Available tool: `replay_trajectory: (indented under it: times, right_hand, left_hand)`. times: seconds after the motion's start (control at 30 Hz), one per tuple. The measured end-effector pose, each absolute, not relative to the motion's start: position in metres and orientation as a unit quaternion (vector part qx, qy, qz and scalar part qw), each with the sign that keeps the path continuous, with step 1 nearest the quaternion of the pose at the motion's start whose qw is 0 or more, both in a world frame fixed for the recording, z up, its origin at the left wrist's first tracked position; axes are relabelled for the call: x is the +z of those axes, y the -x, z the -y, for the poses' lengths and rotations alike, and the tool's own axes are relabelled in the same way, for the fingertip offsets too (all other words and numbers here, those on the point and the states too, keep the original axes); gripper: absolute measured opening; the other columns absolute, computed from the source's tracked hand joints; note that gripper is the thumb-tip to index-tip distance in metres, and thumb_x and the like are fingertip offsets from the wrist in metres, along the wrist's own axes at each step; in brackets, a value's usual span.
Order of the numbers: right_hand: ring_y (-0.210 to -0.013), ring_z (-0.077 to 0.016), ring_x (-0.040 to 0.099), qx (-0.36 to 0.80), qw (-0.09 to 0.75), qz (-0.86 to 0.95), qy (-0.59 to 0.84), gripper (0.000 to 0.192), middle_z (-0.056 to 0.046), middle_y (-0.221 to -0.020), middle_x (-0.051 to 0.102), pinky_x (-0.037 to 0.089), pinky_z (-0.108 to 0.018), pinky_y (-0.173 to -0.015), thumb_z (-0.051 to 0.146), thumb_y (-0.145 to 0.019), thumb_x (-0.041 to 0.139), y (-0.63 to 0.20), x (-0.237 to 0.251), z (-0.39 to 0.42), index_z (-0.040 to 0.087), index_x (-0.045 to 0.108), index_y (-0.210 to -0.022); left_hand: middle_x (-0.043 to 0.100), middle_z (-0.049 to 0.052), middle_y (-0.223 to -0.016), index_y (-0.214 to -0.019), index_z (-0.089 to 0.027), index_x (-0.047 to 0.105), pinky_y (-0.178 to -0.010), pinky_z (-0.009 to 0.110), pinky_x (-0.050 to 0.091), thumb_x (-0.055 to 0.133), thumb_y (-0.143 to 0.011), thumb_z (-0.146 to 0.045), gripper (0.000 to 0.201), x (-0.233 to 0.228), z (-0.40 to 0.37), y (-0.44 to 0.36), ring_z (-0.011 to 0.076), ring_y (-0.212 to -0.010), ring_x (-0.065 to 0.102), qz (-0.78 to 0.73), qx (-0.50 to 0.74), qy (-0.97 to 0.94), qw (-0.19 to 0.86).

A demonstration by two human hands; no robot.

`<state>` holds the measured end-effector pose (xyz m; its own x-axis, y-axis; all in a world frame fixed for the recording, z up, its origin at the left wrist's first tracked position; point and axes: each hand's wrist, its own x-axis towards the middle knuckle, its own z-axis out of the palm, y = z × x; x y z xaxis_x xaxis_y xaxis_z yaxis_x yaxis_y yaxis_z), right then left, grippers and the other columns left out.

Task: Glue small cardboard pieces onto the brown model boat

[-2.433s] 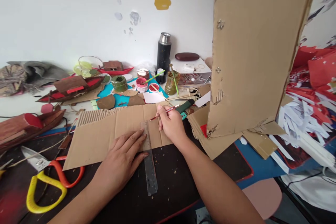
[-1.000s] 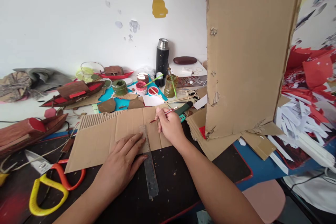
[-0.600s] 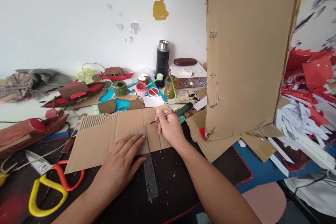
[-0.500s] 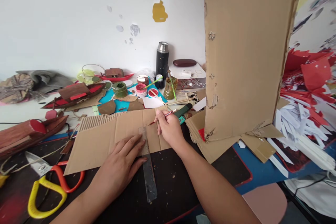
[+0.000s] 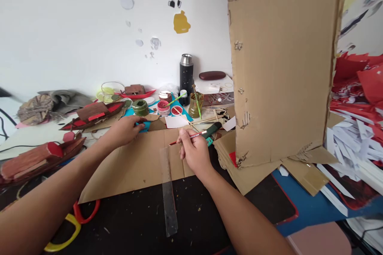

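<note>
The right hand [image 5: 193,153] pinches a red pencil [image 5: 187,138] over the cardboard sheet [image 5: 137,163], just beside the clear ruler [image 5: 167,185]. The left hand [image 5: 125,129], fingers curled, touches the sheet's far edge. The ruler lies unpressed, so it should be held flat before any line is drawn.

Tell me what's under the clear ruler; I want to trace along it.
The far half of the ruler lies on the flat cardboard sheet; its near half rests on the dark tabletop. What the cardboard covers cannot be seen.
</note>
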<state>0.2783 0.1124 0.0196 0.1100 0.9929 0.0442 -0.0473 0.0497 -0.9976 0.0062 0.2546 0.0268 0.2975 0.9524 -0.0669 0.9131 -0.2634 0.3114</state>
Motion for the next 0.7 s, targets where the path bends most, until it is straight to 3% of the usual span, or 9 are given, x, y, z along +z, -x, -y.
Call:
replay_trajectory:
  times: [0.13, 0.33, 0.7]
  right_hand:
    - [-0.042, -0.0133, 0.056, 0.477, 0.55, 0.473, 0.496, 0.068, 0.004, -0.056, 0.058, 0.04, -0.025, -0.045, 0.088, -0.104, 0.06, -0.278, 0.021, -0.112, 0.025, 0.063, -0.078]
    - [-0.041, -0.0129, 0.054, 0.488, 0.538, 0.487, 0.486, 0.065, 0.007, -0.051, 0.052, 0.04, -0.025, -0.046, 0.085, -0.108, 0.057, -0.278, 0.022, -0.111, 0.026, 0.063, -0.081]
    - [-0.042, -0.012, 0.055, 0.493, 0.53, 0.49, 0.486, 0.06, 0.006, -0.058, 0.056, 0.038, -0.024, -0.045, 0.078, -0.11, 0.059, -0.277, 0.019, -0.11, 0.025, 0.064, -0.083]
  left_hand:
    - [0.077, 0.011, -0.141, -0.138, -0.02, 0.075, -0.106, 0.053, 0.067, 0.079, -0.11, -0.049, 0.041, 0.02, -0.281, -0.009, 0.0296, -0.123, 0.077, -0.611, 0.023, -0.772, 0.174]
    - [0.075, 0.011, -0.143, -0.141, -0.019, 0.073, -0.104, 0.052, 0.069, 0.079, -0.109, -0.048, 0.043, 0.024, -0.286, -0.012, 0.0312, -0.123, 0.077, -0.62, -0.008, -0.757, 0.206]
    - [0.074, 0.011, -0.147, -0.144, -0.02, 0.072, -0.105, 0.054, 0.068, 0.079, -0.11, -0.048, 0.045, 0.028, -0.285, -0.019, 0.0324, -0.125, 0.076, -0.628, -0.031, -0.741, 0.233]
